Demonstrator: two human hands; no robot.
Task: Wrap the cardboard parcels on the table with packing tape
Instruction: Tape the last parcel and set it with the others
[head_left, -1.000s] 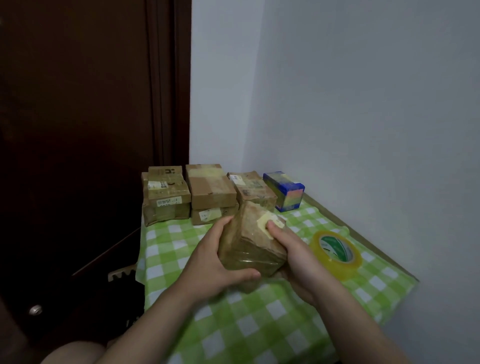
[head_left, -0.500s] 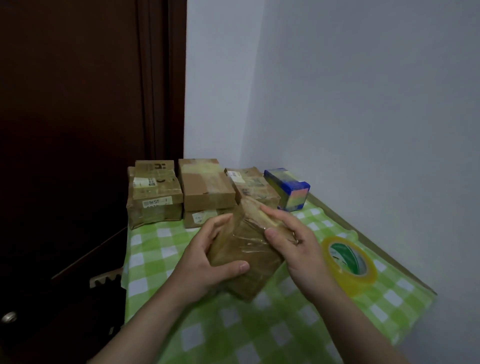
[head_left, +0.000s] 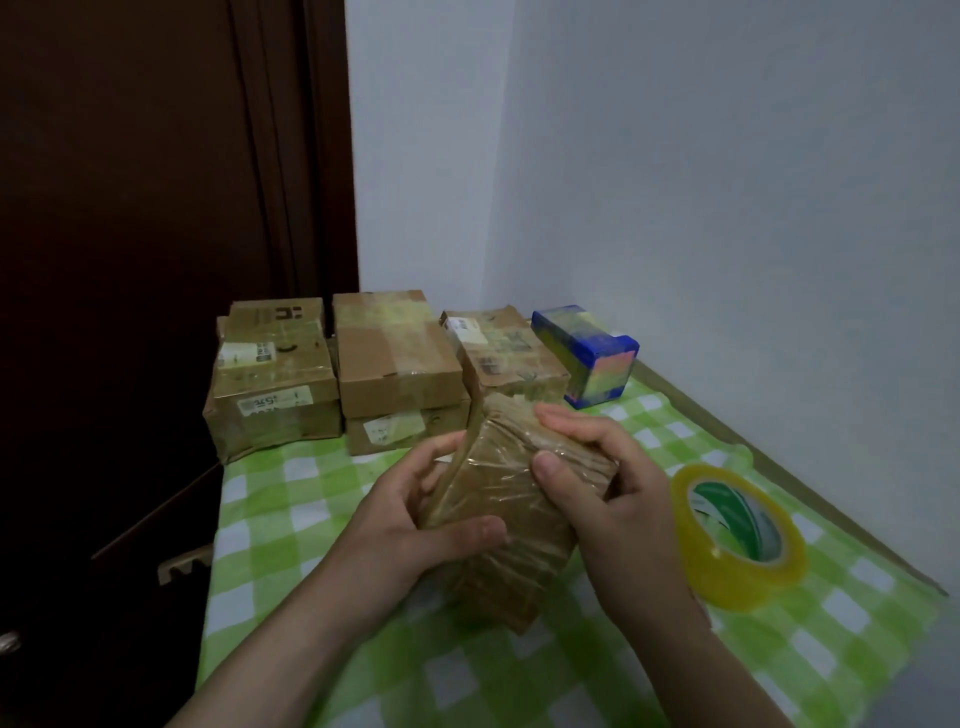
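Observation:
I hold a brown cardboard parcel (head_left: 498, 525) wrapped in shiny clear tape above the table, tilted with one corner pointing down. My left hand (head_left: 415, 525) grips its left side, thumb across the front face. My right hand (head_left: 608, 499) grips its upper right edge, fingers over the top and thumb on the front. A roll of yellowish packing tape (head_left: 737, 535) with a green and white core lies flat on the cloth just right of my right hand. At the back stand taped cardboard parcels: a left stack (head_left: 270, 374), a middle stack (head_left: 395, 364) and a right one (head_left: 504, 353).
A green and white checked cloth (head_left: 291, 499) covers the small table. A blue box (head_left: 587, 353) stands at the back right by the white wall (head_left: 727, 208). A dark wooden door (head_left: 130, 260) lies left of the table.
The parcel has been turned in my hands, so the face with the yellow sticker no longer shows. My right hand moved from its right side onto the upper edge.

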